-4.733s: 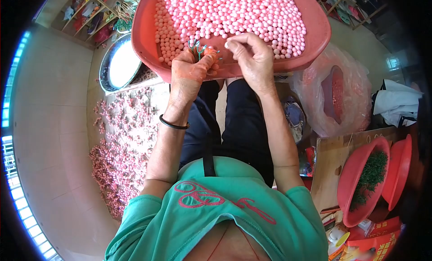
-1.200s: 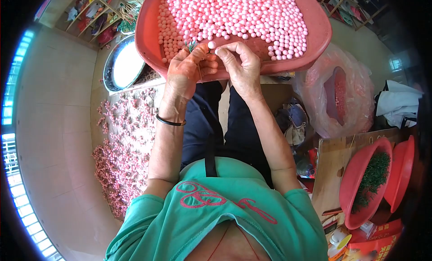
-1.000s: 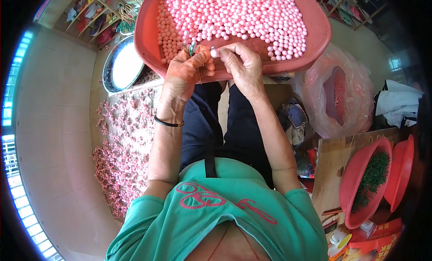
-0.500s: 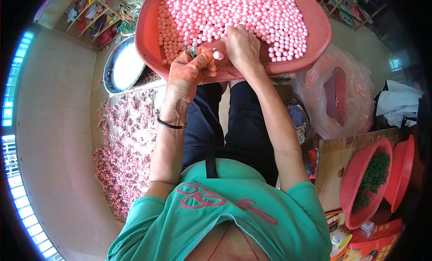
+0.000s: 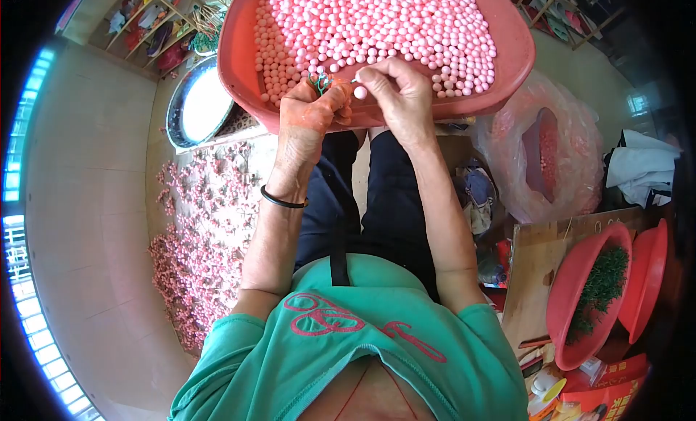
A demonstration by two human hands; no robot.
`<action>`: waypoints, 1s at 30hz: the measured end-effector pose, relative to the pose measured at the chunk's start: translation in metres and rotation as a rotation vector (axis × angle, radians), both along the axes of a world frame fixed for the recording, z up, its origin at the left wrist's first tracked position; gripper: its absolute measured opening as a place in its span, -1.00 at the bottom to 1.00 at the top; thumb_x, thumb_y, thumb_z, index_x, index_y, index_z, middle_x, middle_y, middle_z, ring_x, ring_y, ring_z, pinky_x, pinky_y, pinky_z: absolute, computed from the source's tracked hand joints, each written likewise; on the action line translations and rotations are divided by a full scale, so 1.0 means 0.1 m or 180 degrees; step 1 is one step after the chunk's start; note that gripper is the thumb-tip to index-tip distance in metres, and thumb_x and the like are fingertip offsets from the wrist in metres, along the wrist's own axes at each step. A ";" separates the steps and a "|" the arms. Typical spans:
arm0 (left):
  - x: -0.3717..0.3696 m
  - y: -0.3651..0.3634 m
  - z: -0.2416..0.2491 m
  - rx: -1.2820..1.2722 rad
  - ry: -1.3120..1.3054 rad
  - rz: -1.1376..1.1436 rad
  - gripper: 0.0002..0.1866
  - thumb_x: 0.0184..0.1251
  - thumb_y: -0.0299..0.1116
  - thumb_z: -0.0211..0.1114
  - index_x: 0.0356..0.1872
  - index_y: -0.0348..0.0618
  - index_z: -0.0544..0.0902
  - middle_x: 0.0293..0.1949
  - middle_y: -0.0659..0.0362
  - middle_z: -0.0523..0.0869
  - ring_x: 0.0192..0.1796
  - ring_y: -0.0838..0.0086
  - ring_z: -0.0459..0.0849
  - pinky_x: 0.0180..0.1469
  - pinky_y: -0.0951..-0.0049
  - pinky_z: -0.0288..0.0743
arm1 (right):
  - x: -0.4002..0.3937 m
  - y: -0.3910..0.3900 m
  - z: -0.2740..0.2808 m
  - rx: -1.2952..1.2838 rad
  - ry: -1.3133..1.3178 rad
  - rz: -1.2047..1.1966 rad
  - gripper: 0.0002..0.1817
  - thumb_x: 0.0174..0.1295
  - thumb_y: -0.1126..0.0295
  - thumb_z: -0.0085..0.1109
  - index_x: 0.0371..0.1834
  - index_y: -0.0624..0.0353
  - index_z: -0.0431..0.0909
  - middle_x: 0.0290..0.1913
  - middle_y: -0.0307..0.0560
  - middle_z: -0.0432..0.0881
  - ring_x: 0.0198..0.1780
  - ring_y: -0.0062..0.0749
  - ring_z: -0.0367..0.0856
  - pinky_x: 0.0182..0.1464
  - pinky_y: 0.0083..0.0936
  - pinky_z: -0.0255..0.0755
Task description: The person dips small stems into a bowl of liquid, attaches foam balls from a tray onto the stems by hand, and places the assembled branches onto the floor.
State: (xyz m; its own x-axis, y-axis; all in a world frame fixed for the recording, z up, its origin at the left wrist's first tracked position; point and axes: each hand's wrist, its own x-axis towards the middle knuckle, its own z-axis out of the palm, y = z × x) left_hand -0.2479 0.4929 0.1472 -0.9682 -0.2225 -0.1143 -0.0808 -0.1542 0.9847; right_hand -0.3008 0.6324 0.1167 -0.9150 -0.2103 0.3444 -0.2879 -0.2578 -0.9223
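Observation:
My left hand point(image 5: 312, 110), its fingers covered in orange, is closed around a small bunch of green stems point(image 5: 320, 81) near the front rim of a red tub point(image 5: 243, 65). A pink ball point(image 5: 360, 92) sits just beyond its fingertips, between my two hands. My right hand point(image 5: 403, 102) is bare and has thumb and forefinger pinched together right above that ball, apparently on another small pink ball, mostly hidden by the fingers. Many loose pink balls point(image 5: 377, 22) fill the tub, with a bare patch of its floor behind my hands.
Pink-tipped stems point(image 5: 196, 254) lie spread on the left. A basin point(image 5: 174, 116) with white contents stands left of the tub. At right are a clear plastic bag point(image 5: 580, 153) around a container of pink balls, a cardboard box point(image 5: 529, 269), and a red basin point(image 5: 562, 305) holding green stems.
My right hand has come up from among the loose balls and moved toward my left hand, its fingers now pinched beside the stem tip. My left hand has shifted slightly right.

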 end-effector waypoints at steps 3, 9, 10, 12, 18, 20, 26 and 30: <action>0.01 0.03 0.04 -0.0038 -0.0036 0.0057 -0.82 0.26 -0.38 0.30 -0.40 -0.33 0.63 -0.55 0.21 0.63 -0.53 0.60 0.57 -0.41 0.59 0.49 | -0.01 0.01 -0.01 -0.0030 -0.0010 -0.0021 -0.85 0.29 0.43 0.26 -0.30 0.32 0.64 -0.40 -0.20 0.69 -0.33 -0.72 0.57 -0.27 -0.70 0.43; 0.01 0.03 0.03 -0.0176 -0.0059 0.0032 -0.82 0.25 -0.35 0.30 -0.41 -0.28 0.62 -0.54 0.22 0.63 -0.52 0.61 0.56 -0.39 0.60 0.49 | -0.09 0.13 0.01 -0.0160 0.0128 -0.0502 -0.85 0.29 0.38 0.27 -0.33 0.27 0.64 -0.45 -0.32 0.61 -0.44 -0.71 0.48 -0.35 -0.70 0.37; 0.01 0.03 0.02 -0.0233 -0.0058 0.0007 -0.82 0.26 -0.33 0.30 -0.40 -0.24 0.63 -0.54 0.24 0.63 -0.51 0.61 0.56 -0.38 0.59 0.47 | -0.09 0.11 0.00 0.0015 0.0326 -0.0498 -0.85 0.28 0.40 0.28 -0.32 0.28 0.64 -0.43 -0.26 0.64 -0.41 -0.69 0.53 -0.33 -0.69 0.40; 0.02 0.04 0.01 -0.0246 -0.0021 -0.0010 -0.83 0.26 -0.33 0.30 -0.40 -0.23 0.63 -0.54 0.25 0.62 -0.51 0.62 0.56 -0.39 0.59 0.47 | -0.03 0.01 -0.03 0.0221 0.0365 -0.0087 -0.84 0.28 0.39 0.28 -0.32 0.28 0.63 -0.39 -0.18 0.68 -0.40 -0.65 0.59 -0.35 -0.66 0.45; 0.01 0.04 -0.01 -0.0136 0.0110 -0.0021 -0.83 0.25 -0.38 0.31 -0.43 -0.28 0.63 -0.56 0.25 0.61 -0.54 0.63 0.54 -0.44 0.60 0.45 | 0.04 -0.03 -0.04 0.0164 0.0135 -0.0161 -0.79 0.28 0.32 0.29 -0.31 0.28 0.63 -0.40 -0.22 0.68 -0.43 -0.67 0.58 -0.34 -0.69 0.47; 0.02 0.05 0.00 -0.0206 0.0090 -0.0005 -0.82 0.25 -0.37 0.32 -0.45 -0.28 0.63 -0.57 0.25 0.61 -0.55 0.63 0.53 -0.45 0.59 0.44 | 0.04 -0.03 -0.07 0.0142 0.0096 -0.0185 -0.79 0.27 0.32 0.30 -0.31 0.28 0.63 -0.39 -0.22 0.68 -0.42 -0.68 0.59 -0.34 -0.70 0.47; 0.01 0.06 -0.01 -0.0211 0.0044 0.0079 -0.78 0.22 -0.36 0.37 -0.52 -0.28 0.60 -0.59 0.23 0.61 -0.55 0.63 0.53 -0.46 0.59 0.42 | 0.07 -0.03 -0.09 -0.0229 -0.0383 0.0050 -0.79 0.25 0.32 0.34 -0.31 0.28 0.64 -0.39 -0.23 0.68 -0.42 -0.70 0.59 -0.33 -0.72 0.47; 0.00 0.04 -0.06 -0.0335 0.0121 0.0039 -0.77 0.21 -0.36 0.38 -0.53 -0.30 0.59 -0.60 0.21 0.61 -0.56 0.63 0.53 -0.46 0.61 0.43 | 0.05 -0.02 -0.08 -0.0108 -0.0527 0.0101 -0.80 0.24 0.34 0.35 -0.30 0.28 0.64 -0.39 -0.23 0.67 -0.42 -0.70 0.58 -0.33 -0.73 0.48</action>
